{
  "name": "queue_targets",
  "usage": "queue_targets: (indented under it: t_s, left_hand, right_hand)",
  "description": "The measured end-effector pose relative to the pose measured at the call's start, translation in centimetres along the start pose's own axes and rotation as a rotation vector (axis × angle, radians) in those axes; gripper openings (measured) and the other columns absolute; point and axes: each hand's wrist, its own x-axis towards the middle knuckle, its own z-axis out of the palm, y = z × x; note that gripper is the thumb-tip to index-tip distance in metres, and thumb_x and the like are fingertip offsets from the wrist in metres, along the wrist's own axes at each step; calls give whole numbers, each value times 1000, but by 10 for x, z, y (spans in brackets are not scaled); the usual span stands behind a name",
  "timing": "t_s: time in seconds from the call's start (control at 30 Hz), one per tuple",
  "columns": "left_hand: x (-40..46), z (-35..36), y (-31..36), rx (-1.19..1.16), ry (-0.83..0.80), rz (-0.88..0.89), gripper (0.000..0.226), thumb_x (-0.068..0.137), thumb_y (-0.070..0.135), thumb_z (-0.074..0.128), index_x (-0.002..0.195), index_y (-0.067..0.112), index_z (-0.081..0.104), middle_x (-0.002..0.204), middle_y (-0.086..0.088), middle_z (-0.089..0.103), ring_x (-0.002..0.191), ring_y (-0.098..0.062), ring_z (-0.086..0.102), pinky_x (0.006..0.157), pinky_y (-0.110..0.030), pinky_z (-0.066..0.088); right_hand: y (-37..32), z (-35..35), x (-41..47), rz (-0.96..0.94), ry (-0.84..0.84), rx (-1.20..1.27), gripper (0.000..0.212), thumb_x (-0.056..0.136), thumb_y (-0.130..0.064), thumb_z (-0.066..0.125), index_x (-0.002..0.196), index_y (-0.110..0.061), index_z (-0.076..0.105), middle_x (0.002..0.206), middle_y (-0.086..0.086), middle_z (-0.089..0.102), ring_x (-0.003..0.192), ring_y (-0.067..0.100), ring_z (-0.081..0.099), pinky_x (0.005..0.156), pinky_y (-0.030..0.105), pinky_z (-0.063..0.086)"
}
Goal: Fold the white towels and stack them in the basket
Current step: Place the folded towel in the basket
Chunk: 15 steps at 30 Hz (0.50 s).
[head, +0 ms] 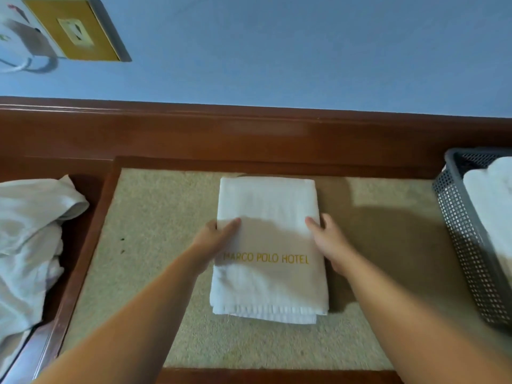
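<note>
Taking the folded towel [268, 245] as the landmark and going left to right: well to its left, beyond the dark wooden frame [83, 245], lies a crumpled heap of white towels [30, 239], soft and rumpled, not yet folded. The folded towel itself is a neat, thick terry rectangle lying flat on the coarse beige inlay of the table [155, 273], with its layered hems showing at the near edge and gold stitched lettering reading "MARCO POLO HOTEL" across its lower half. The left hand [213, 239] grips its left edge, thumb on top and fingers tucked out of sight below. The right hand [328, 239] grips the right edge the same way, thumb lying on the cloth. Well to the right of the towel stands a grey perforated plastic basket [460, 234], with white folded towels [490, 195] already stacked inside.
</note>
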Motion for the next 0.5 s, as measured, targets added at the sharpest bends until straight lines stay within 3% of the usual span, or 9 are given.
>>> queue_targets:
  t_s: [0.03, 0.13, 0.2, 0.3, 0.4, 0.5]
  left_hand:
    - [-6, 2, -10, -1, -18, 5, 79, 69, 78, 76, 123, 21, 66, 108, -3, 77, 92, -21, 76, 80, -45, 64]
    - [-27, 8, -28, -38, -72, 17, 63, 84, 61, 77, 132, 32, 47, 116, 2, 71, 101, -22, 73, 86, -47, 63]
    - [-42, 11, -43, -44, -85, -2, 71, 80, 67, 78, 134, 33, 47, 118, 5, 72, 102, -18, 73, 89, -46, 62]
    - [-60, 10, -65, 50, -73, -5, 81, 67, 80, 79, 131, 34, 59, 112, 12, 76, 96, -6, 74, 85, -37, 63]
    - [-78, 8, -77, 178, -76, 25, 76, 69, 80, 77, 128, 36, 59, 111, 13, 75, 94, -6, 73, 80, -35, 63]
    - [-92, 4, -85, 235, -114, 16, 71, 76, 66, 81, 131, 34, 50, 111, 9, 70, 88, -12, 73, 67, -31, 62]
  right_hand:
    - [12, 4, -7, 16, -3, -16, 55, 105, -47, 54, 148, -15, 44, 128, -2, 61, 111, 20, 61, 96, 38, 49]
    - [43, 16, -26, 43, 10, -120, 65, 103, -58, 48, 147, -11, 41, 142, 8, 59, 126, 28, 59, 104, 42, 48]
    - [54, 20, -39, 34, 24, -145, 51, 106, -51, 47, 134, -9, 44, 129, 9, 62, 118, 28, 61, 90, 34, 44]
    - [68, 22, -64, -19, 43, -181, 33, 108, -45, 45, 114, -13, 43, 105, 5, 62, 102, 30, 63, 76, 35, 39]
    - [85, 22, -78, -64, 55, -196, 28, 107, -46, 46, 118, -20, 45, 107, -1, 64, 97, 23, 63, 79, 36, 45]
    - [101, 19, -90, -87, 35, -203, 35, 106, -48, 48, 133, -25, 45, 119, -7, 63, 105, 15, 62, 85, 35, 47]
